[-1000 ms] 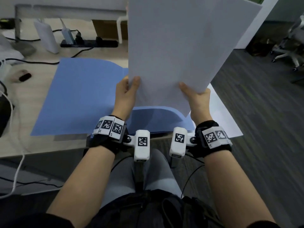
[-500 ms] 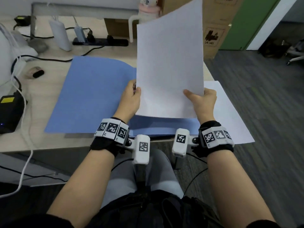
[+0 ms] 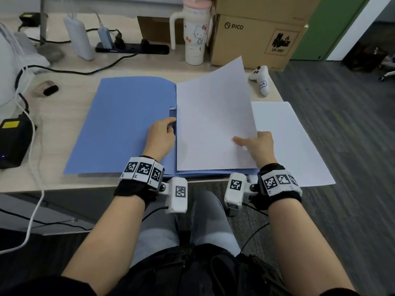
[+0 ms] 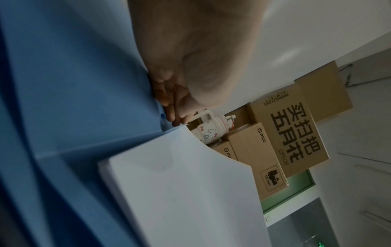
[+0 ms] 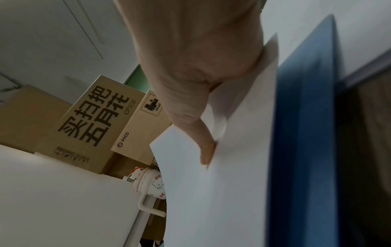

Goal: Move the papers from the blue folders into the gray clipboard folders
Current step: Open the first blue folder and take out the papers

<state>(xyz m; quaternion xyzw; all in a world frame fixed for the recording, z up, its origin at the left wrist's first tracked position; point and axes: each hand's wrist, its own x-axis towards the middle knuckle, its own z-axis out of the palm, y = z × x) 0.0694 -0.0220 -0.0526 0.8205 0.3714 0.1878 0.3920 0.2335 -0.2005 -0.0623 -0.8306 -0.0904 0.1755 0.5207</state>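
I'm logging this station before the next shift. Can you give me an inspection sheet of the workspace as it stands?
Surface: light wood desk, its front edge facing the person.
Job's things: blue folder lying open; stack of white paper on its right half, right edge lifted; another white sheet overhanging the desk's right edge. No gray clipboard folder seen.
Clutter: Hello Kitty tumbler, PICO cardboard boxes, white controller, black box.
Hands: left hand at the stack's left edge; right hand pinches its right edge.
Cables: power strip, black and white cables at left.
Surroundings: gray floor, green panel.
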